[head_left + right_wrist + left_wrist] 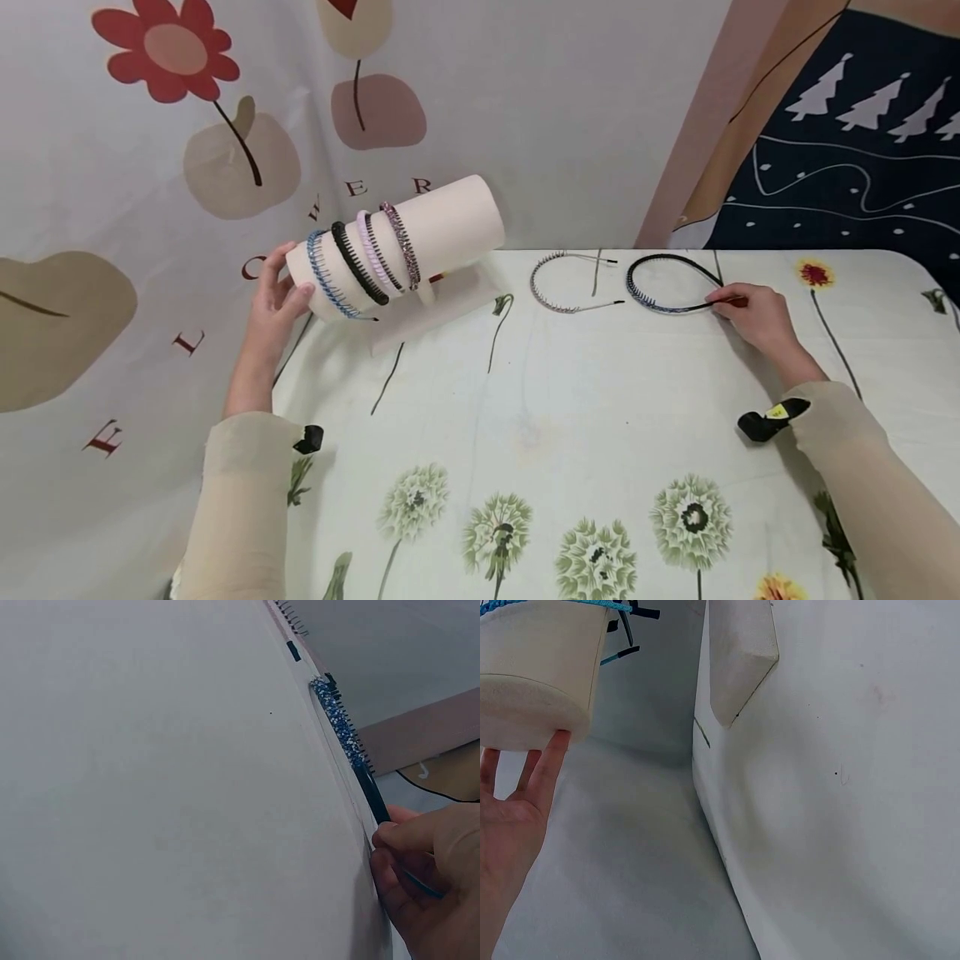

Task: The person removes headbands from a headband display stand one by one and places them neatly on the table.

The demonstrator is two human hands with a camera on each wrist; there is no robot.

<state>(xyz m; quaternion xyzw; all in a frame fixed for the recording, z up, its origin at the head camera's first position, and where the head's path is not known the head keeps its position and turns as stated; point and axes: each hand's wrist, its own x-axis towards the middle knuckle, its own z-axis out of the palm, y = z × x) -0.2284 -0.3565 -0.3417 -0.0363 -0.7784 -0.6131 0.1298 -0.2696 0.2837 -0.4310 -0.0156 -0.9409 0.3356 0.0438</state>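
Pinching the dark headband (651,305), centre-right, is the right hand (759,318); the left hand (272,298) grips the pale roll (452,227), left of centre. Probably light, springy: hold its plain ends.

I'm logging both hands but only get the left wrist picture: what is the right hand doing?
Observer: The right hand pinches a headband with a blue glittery stretch.
Operator: Does another headband lie on the table?
Observer: Yes, a silvery headband, its two ends pointing toward the pinched one.
Operator: Which headband on the pale roll sits farthest from the left hand?
Observer: A dark glittery headband.
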